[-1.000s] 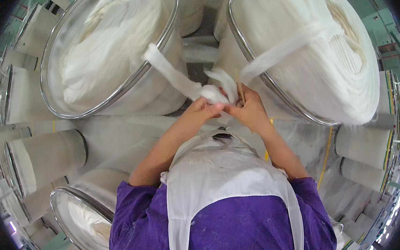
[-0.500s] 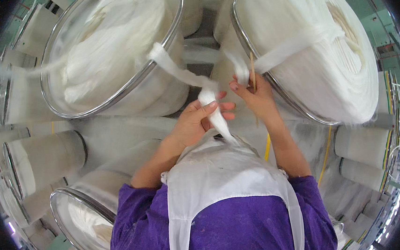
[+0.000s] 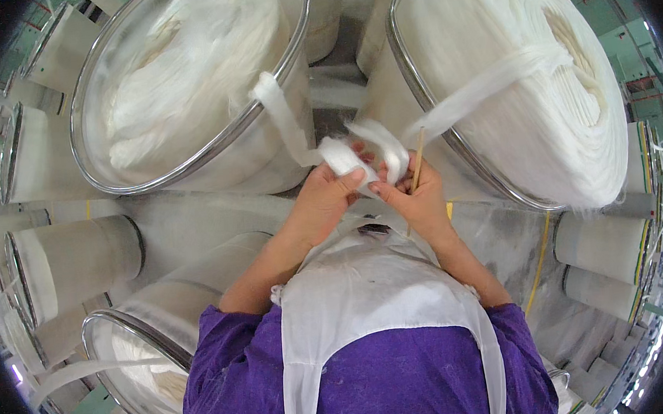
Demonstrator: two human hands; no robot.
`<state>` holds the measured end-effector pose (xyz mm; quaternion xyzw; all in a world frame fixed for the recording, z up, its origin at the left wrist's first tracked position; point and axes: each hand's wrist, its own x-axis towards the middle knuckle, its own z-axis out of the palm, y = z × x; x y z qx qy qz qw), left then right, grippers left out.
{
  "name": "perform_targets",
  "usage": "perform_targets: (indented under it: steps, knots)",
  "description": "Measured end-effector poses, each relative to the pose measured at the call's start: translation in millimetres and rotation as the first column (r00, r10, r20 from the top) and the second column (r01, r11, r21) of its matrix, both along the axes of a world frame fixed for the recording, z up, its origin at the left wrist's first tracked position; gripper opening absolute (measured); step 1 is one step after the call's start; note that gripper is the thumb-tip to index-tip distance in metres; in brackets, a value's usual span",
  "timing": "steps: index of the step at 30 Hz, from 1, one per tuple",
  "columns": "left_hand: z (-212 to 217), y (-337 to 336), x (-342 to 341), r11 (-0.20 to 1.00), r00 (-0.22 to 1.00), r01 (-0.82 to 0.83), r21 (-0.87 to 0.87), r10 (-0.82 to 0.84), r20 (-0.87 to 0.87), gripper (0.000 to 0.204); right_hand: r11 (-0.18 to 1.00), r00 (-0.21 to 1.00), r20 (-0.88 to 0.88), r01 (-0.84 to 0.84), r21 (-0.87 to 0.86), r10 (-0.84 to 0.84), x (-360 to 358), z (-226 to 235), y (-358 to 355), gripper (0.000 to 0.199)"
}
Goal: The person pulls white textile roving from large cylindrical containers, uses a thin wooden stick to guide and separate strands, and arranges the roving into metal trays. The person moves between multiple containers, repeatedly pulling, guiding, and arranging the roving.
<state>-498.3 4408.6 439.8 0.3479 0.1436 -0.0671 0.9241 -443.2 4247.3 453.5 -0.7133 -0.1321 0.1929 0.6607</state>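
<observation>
My left hand (image 3: 317, 204) is closed on a white fibre sliver (image 3: 341, 158), a soft flat strip that runs up to the rim of the left can (image 3: 211, 163). My right hand (image 3: 421, 206) pinches the loose end of a second sliver (image 3: 389, 142), and this strip leads back to the big coil (image 3: 488, 23) in the right can. A thin wooden stick (image 3: 419, 160) stands between the fingers of that same hand. Both hands are close together in front of my apron, their fingertips nearly touching, and the slivers partly hide the fingers of each.
Tall pale cans with metal rims surround me. One can (image 3: 135, 331) with sliver inside stands at the lower left, and others (image 3: 78, 258) line the left side. More cans (image 3: 603, 244) stand at the right. A yellow line (image 3: 538, 265) marks the grey floor.
The hands have come together. The left sliver's end, which hung down toward the apron, is now lifted toward the right hand's sliver. The stick has tilted.
</observation>
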Motion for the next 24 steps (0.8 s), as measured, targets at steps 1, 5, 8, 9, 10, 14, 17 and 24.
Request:
perform_targets:
  steps: [1,5,8,9,10,14,17,24]
  knots:
    - [0,-1,-1,0.999,0.998,0.049,0.016,-0.049,0.025,0.038,1.0,0.999,0.016,0.028,0.004,-0.028,1,0,-1,0.032]
    - [-3,4,-3,0.997,0.999,0.048,-0.06,-0.049,-0.014,0.039,0.997,0.998,0.001,0.07,0.043,-0.07,3,0,-3,0.03]
    - [-4,7,-3,0.983,0.996,0.066,-0.169,-0.075,-0.048,0.037,0.994,0.996,0.009,0.092,0.05,-0.092,5,1,-2,0.031]
    - [-5,7,-2,0.98,0.991,0.097,-0.172,-0.112,-0.08,0.036,0.995,0.997,0.015,0.081,0.062,-0.082,5,2,-2,0.031]
    - [-5,7,-2,0.969,0.987,0.139,-0.205,-0.152,-0.049,0.034,0.995,0.997,0.012,0.077,0.06,-0.077,5,3,-1,0.032]
    - [-14,0,4,0.99,0.984,0.081,-0.116,-0.099,-0.151,0.027,0.999,0.994,0.108,0.027,-0.034,-0.023,6,10,-5,0.029]
    - [-25,-1,8,1.0,0.991,-0.024,0.009,0.025,-0.129,0.024,0.987,0.984,0.136,-0.1,-0.129,0.118,9,15,-15,0.025]
    - [-39,7,13,0.997,0.997,-0.061,-0.04,0.06,-0.042,0.036,0.936,0.93,0.218,-0.237,-0.259,0.296,0,0,-23,0.027]
